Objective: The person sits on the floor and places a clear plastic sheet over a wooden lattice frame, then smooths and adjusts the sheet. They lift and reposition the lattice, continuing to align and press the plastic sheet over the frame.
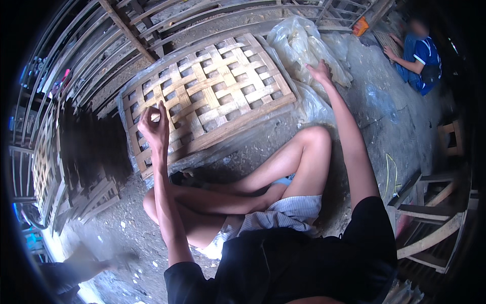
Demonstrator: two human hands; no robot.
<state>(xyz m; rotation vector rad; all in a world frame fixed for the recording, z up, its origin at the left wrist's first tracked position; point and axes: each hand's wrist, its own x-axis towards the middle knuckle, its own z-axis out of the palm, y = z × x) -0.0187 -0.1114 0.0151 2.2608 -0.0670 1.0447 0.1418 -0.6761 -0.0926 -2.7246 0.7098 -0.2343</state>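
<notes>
A woven bamboo lattice panel (210,96) in a wooden frame lies in front of my crossed legs, with plastic sheeting under its edges. My left hand (153,125) is over the panel's left part, its fingers curled in toward the thumb; anything small between them is too fine to make out. Beyond the panel's right end, my right hand (320,73) reaches over a crumpled clear plastic sheet (296,43). Its fingers are spread, and no object shows in the palm. Whether it touches the plastic I cannot tell.
Slatted bamboo racks (134,28) run along the back and left. A dark stack of strips (93,144) stands left of the panel. Wooden frame pieces (430,223) lie at the right. Another person (422,63) in blue sits at the far right, near an orange object (360,26).
</notes>
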